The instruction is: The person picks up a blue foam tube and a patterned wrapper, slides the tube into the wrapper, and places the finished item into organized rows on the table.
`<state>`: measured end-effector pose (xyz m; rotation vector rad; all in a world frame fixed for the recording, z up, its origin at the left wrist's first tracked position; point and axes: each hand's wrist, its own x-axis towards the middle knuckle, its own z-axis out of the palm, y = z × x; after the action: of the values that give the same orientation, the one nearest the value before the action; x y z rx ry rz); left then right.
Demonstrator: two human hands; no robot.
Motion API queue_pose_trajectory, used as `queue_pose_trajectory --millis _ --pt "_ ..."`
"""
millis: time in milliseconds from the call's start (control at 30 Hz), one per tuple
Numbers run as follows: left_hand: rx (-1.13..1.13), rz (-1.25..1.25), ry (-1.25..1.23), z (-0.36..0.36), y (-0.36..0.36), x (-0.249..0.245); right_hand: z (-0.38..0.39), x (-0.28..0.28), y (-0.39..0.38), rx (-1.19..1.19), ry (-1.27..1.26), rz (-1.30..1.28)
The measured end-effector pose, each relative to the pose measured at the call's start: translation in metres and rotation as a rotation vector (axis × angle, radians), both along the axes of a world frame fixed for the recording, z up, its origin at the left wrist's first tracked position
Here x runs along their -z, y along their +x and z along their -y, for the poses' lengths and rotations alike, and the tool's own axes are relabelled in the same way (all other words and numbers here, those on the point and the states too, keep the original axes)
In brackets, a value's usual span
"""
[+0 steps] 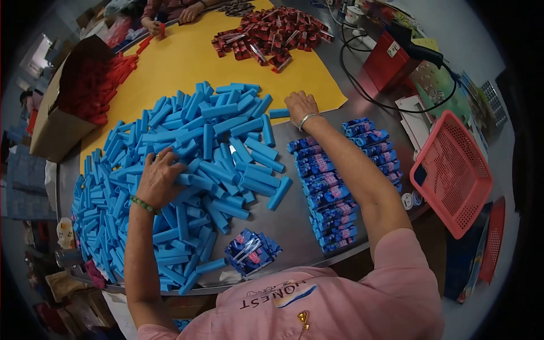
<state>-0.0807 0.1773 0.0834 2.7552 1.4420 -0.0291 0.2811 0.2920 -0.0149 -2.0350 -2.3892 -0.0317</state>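
My left hand (160, 177) rests palm down on a big heap of plain blue tubes (207, 136). Its fingers are bent around a blue tube (195, 181) whose end shows beside the fingertips. My right hand (302, 109) is at the far end of the heap, over the yellow sheet's edge, with fingers curled at the end of a single blue tube (279, 113); the fingertips are partly hidden. Below my right forearm lie stacked rows of dark blue and pink printed tubes (326, 192). Nearer my body sits a small pile of glossy printed wrappers (251, 252).
A yellow sheet (187, 68) covers the far table, with red printed packs (272, 37) on it. A cardboard box (48, 124) holds red tubes (93, 90). Another person's hands (152, 26) work across the table. At right are a corded black tool (416, 48) and pink basket (459, 170).
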Motion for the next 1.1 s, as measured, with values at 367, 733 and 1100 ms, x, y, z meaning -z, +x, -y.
queue_pose_trajectory --millis 367,733,1100 --pt "-0.084 1.192 -0.238 0.067 0.080 0.013 0.129 -0.097 -0.027 -0.267 -0.483 -1.254" --pt "-0.200 1.894 -0.652 0.160 0.097 0.051 0.256 -0.066 -0.093 -0.308 -0.074 -1.346" --pt "-0.112 1.328 -0.563 0.192 0.085 0.061 0.294 -0.064 -0.080 -0.545 0.127 -1.039"
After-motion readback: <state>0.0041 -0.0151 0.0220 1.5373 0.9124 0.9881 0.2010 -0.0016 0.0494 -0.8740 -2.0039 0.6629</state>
